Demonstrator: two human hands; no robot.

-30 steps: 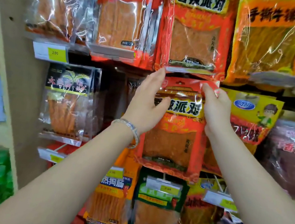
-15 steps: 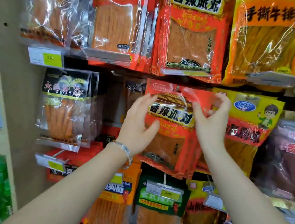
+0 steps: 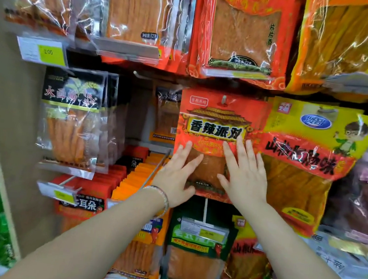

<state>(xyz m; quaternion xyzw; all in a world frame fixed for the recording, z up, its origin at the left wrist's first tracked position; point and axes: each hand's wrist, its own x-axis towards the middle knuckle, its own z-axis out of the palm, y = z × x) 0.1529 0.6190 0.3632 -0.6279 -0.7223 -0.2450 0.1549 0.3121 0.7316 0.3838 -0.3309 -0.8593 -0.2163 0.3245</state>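
Change: red spicy-strip packet (image 3: 216,129) now hangs with header hole over peg hook (image 3: 224,98). Half second back, both hands pinched its top corners and packet was tilted, not seated. Now left hand (image 3: 177,176) and right hand (image 3: 244,178) are lower, fingers spread, flat on packet's lower half, pinching nothing. Packet straight, middle row; yellow packet (image 3: 312,141) against its right edge, black-topped packet (image 3: 70,111) well left. Judgement: hanging done, hands only smoothing it back; letting go likely next.

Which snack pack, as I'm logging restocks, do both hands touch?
The lower red pack, beside the yellow pack; left hand and right hand lie flat on it.
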